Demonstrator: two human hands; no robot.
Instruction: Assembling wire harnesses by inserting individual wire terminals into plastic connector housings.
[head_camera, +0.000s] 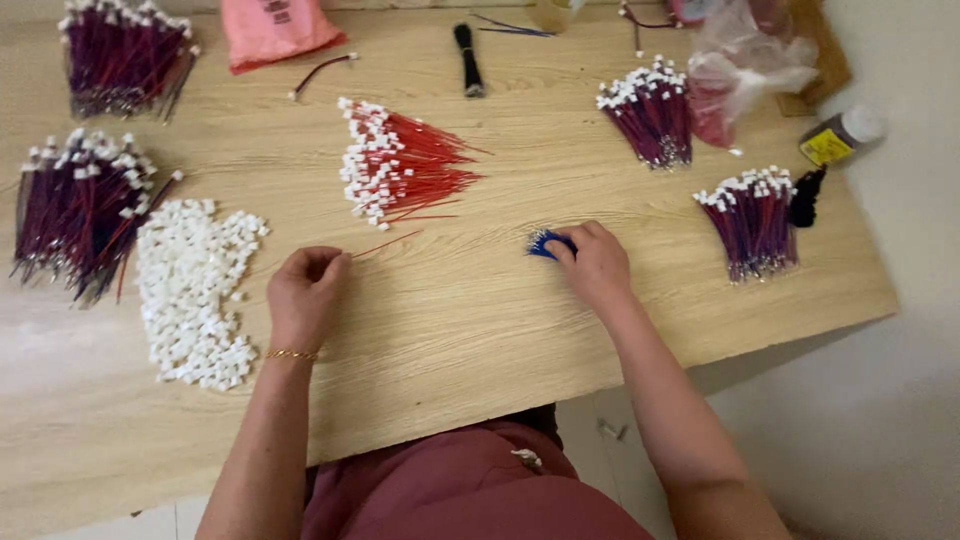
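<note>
Left hand (305, 290) is down on the wooden table (480, 320), fingers curled shut with a single red wire (385, 244) pinched at the tips, its free end trailing up toward the fan of red wires with white connectors (395, 165). Over on the other side, the right hand (597, 262) presses down on a small bunch of blue wires (545, 243), fingers closed over them so only the left end pokes out (how many are under there, I can't tell). The loose heap of white connectors (195, 290) sits just beside the left wrist, and that looks like the risk: a careless sweep of the forearm could scatter those pieces off the near edge. The thin red wire could also slip from such a light pinch. As for containers, there's not much: a clear plastic bag (745, 70) at the top right with something reddish inside, a pink bag (275, 30) at the top whose contents are hidden, and a small capped bottle (845, 135) at the table's right edge. Finished dark red-and-blue bundles (755, 220) lie bare on the wood.
</note>
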